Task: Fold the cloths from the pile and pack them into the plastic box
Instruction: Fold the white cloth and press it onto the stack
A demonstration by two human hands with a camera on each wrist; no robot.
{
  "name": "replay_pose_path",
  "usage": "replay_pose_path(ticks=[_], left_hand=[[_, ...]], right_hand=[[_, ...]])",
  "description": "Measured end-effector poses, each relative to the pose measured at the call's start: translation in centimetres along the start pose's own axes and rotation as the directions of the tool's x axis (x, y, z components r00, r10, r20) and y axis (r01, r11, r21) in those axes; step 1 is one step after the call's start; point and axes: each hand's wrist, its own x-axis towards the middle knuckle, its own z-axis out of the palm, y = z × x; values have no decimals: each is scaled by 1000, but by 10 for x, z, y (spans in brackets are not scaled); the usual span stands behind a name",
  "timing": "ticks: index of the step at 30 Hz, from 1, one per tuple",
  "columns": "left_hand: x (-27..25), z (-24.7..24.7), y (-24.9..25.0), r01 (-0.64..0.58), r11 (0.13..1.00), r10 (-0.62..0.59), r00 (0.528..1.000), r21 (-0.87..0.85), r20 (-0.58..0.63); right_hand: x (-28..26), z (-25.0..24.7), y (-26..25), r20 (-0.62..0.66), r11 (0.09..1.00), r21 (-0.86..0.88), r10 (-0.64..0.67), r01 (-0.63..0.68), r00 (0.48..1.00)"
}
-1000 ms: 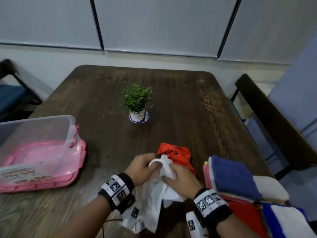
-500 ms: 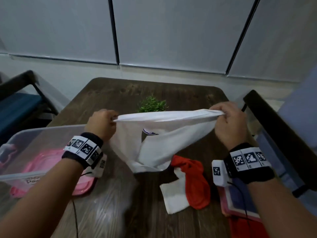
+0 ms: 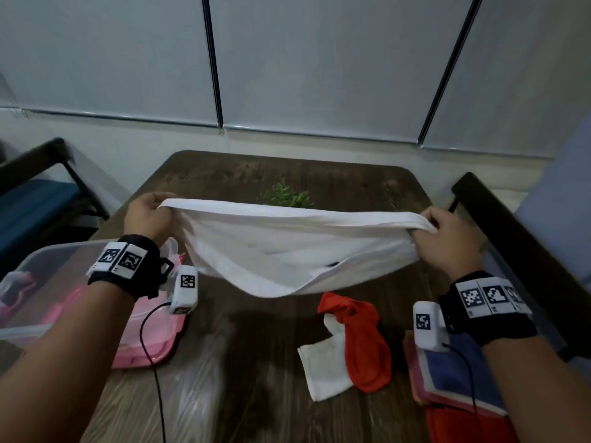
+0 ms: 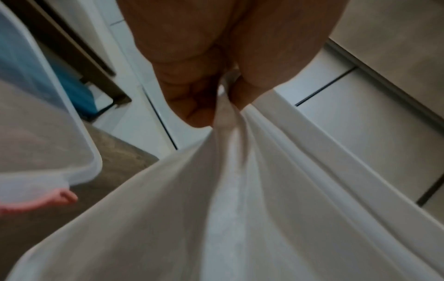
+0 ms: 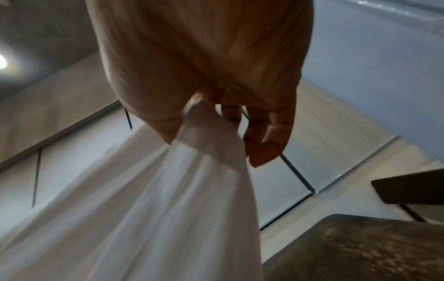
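Note:
A white cloth (image 3: 287, 251) hangs stretched in the air above the table, sagging in the middle. My left hand (image 3: 148, 215) pinches its left corner, seen close in the left wrist view (image 4: 223, 98) where the white cloth (image 4: 240, 209) bunches out of the grip. My right hand (image 3: 447, 241) grips the right corner, and the right wrist view (image 5: 206, 121) shows the white cloth (image 5: 156, 199) gathered between thumb and fingers. A crumpled red and white cloth (image 3: 351, 343) lies on the table below. The clear plastic box (image 3: 48, 282) stands at the left on its pink lid (image 3: 150, 350).
A pile of cloths (image 3: 447, 378), blue, pink and red, lies at the table's near right corner. A small green plant (image 3: 287, 196) shows just behind the stretched cloth. Dark chairs stand at the left (image 3: 38, 174) and right (image 3: 511, 244) of the wooden table (image 3: 240, 378).
Both hands lifted the white cloth off the table and pulled apart, spreading it wide in the air. The red and white cloth stayed on the table.

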Motion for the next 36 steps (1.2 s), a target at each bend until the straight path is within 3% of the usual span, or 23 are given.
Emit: replay_pose_path(ticks=[4,8,10,13,16,20,22,24,29,33,36], left_hand=[[-1,-18,-9,-105,926,113,994,363,-1],[1,-33,-18,-117,850,102,993,514,57],[1,-35,-23,-45,884,16,998,466,66],[-5,-30,-25,78,977,-99,990,197,96],[-6,-30,-26,25,999,-30,994,47,104],[-9,-32,-25,-70,985,59,996,158,69],[-10,-32,-27,-57,990,47,996,132,75],[-11,-35,-30,-13,1000,11,996,21,89],[-25,-49,-32,-18,978,74,961,-207,266],[-38,-57,-34,-133,990,143,910,-53,389],[-46,-58,-34,-253,957,181,901,139,394]], right_hand=[[5,5,47,46,994,-94,55,-51,997],[5,2,63,221,987,-140,112,-82,969],[5,1,64,297,987,-93,151,-129,943],[2,-3,63,448,967,54,200,-250,871],[-1,-6,62,541,913,219,181,-345,821],[1,-4,67,570,859,307,178,-409,802],[2,-5,74,575,848,301,204,-436,793],[1,-7,79,561,842,297,228,-451,796],[-6,-14,85,422,783,480,189,-395,887],[-16,-21,86,424,778,543,69,-315,903],[-21,-22,90,458,774,547,40,-318,888]])
